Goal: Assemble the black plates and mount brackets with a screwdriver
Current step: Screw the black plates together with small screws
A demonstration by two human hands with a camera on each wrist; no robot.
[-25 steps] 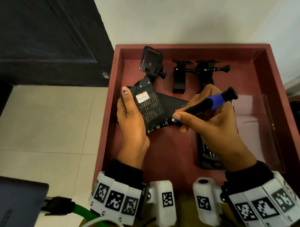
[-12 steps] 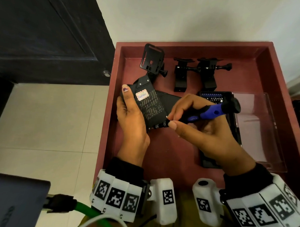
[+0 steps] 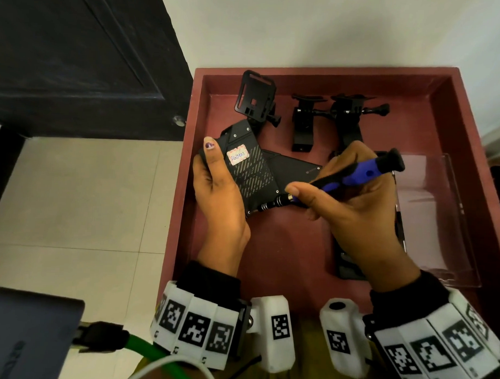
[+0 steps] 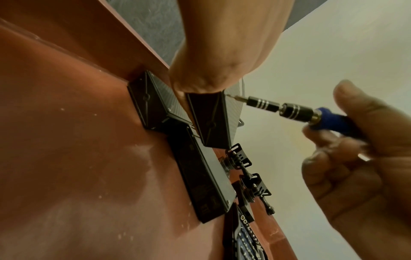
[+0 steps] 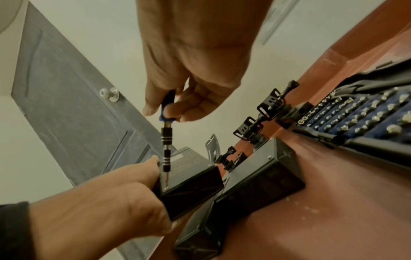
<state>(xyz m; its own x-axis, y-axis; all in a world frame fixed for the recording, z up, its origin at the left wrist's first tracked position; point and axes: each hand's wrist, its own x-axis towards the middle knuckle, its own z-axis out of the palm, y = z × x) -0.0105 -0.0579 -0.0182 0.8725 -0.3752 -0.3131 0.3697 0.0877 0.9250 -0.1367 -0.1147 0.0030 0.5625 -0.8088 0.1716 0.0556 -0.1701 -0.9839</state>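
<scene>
Meanwhile, the left hand (image 3: 217, 194) gripped a black perforated metal plate with a small white label (image 3: 251, 172), its thumb lying along the plate's left edge and its fingers (image 5: 142, 177) wrapped round the underside, so that the plate was held tilted above the floor of a dark red wooden tray (image 3: 269, 263). The right hand (image 3: 353, 204) pinched a slim screwdriver with a blue-and-black handle and a ringed black metal shaft (image 3: 354, 176), the thumb and fingers closed round the handle near the shaft. From those fingers the shaft ran down to the plate's near corner, where the left wrist view showed the bit tip touching the plate's edge just beside the left hand's fingers. A second flat black plate (image 3: 293, 168) lay on the tray just beyond the held one, between the two hands. Beyond both sets of fingers, near the tray's far wall, stood a black frame-shaped mount bracket (image 3: 255, 97) and two black clip brackets joined by a thumbscrew (image 3: 331, 112). Under the right hand lay an open black case of screwdriver bits (image 5: 364, 114), with a clear plastic lid (image 3: 435, 218) to its right.
</scene>
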